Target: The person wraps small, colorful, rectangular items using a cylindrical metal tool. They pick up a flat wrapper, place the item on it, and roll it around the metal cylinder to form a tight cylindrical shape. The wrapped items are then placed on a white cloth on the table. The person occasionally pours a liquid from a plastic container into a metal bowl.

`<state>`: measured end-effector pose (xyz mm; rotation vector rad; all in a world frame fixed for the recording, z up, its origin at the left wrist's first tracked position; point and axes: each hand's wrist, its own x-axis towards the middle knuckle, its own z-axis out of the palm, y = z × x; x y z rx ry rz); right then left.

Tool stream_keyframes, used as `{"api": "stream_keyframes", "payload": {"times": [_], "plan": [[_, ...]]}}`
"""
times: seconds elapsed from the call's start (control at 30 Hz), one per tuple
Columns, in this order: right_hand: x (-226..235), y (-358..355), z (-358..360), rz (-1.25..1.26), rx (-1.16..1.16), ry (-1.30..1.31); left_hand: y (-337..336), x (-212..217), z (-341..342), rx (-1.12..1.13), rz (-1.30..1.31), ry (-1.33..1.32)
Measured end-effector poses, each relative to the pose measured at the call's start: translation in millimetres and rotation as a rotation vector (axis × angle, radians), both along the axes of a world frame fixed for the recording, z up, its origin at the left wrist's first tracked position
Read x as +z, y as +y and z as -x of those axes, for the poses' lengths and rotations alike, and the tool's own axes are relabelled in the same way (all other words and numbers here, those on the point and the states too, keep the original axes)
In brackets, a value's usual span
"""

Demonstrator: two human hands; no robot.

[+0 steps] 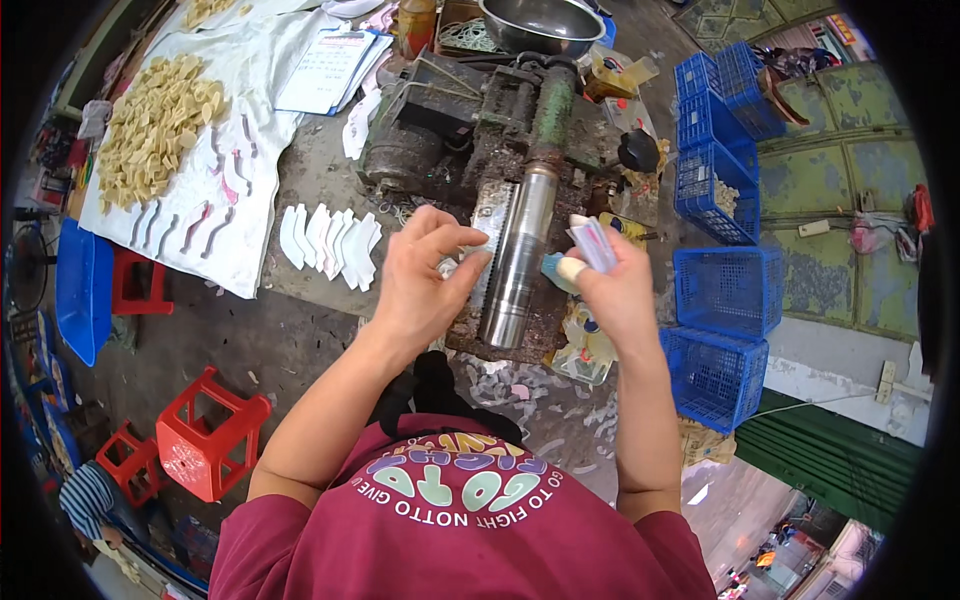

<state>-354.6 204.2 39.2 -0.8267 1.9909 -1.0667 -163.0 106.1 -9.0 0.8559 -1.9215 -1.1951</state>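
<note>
My left hand [425, 275] is closed, thumb and forefinger curled together beside the toothed metal strip [492, 228]. A bit of whitish material shows at its fingers, too small to name. Right of that strip lies a shiny steel cylinder [525, 240], part of a greasy green machine [552, 115]. My right hand [625, 290], just right of the cylinder, grips a small stack of thin white pieces [594, 245] with pink and lilac edges. A pale cover sits on its thumb tip. White curved pieces [330, 243] lie in an overlapping row left of the machine.
A white cloth [265, 205] at left bears a heap of tan pieces [160, 130] and several curved strips. Beyond are papers [325, 70] and a steel bowl [545, 28]. Blue crates [727, 290] line the right; red stools [212, 435] stand lower left. Scraps litter the floor.
</note>
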Motion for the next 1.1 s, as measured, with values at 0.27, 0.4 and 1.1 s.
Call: {"api": "stream_keyframes", "payload": {"times": [0.27,0.4,1.1], "plan": [[0,-10,-8,0.058,-0.118,-0.052,-7,-34,-4,0.063,-0.287,0.091],[12,0,-1,0.189,-0.138,-0.302,-35,-50,-38,0.270,-0.502,0.195],[22,-4,-55,0.324,0.096,-0.582,-2,32,-21,-0.268,-0.594,0.254]]}}
